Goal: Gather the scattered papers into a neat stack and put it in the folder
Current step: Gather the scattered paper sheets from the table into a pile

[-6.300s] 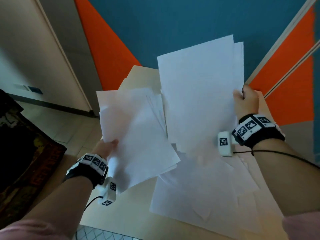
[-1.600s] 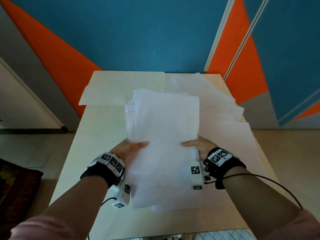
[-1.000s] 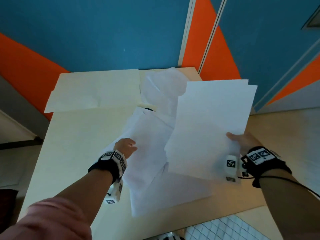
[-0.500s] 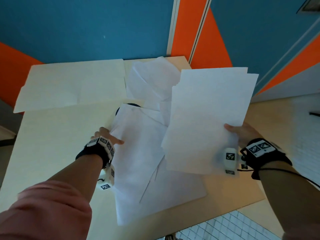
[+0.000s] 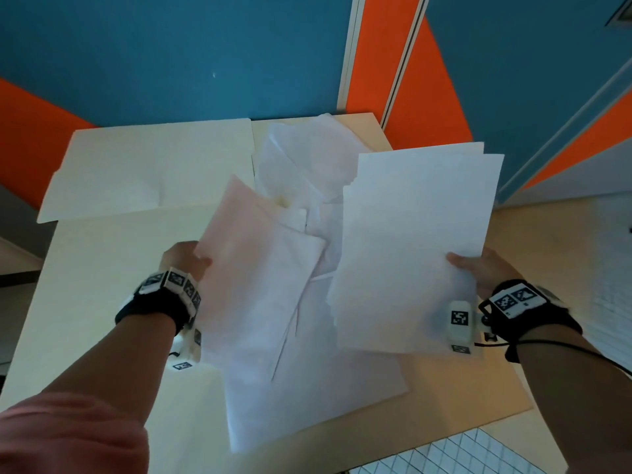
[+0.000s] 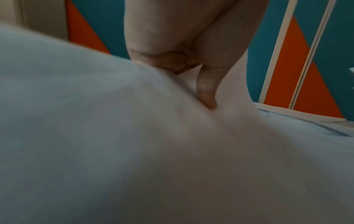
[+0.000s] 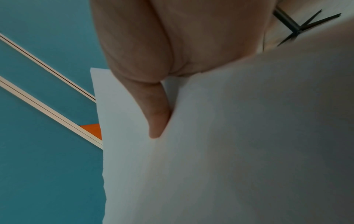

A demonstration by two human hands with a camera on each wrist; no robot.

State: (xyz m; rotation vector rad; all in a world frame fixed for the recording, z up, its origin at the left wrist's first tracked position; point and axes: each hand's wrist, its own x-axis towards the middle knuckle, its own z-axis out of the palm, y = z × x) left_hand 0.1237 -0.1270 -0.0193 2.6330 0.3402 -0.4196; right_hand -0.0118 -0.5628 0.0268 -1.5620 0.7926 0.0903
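White papers (image 5: 410,248) fan unevenly in both hands.

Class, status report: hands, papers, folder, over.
Right hand grips white paper stack. Left hand lifts loose white sheets. Cream folder lies open; more sheets on table.

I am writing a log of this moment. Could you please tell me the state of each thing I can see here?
Left hand: pinches a loose bunch of sheets, lifted.
Right hand: holds a neater stack, raised off the table.
Remaining papers: scattered on the table.
Folder: lies flat at the table's far left, nothing on it.
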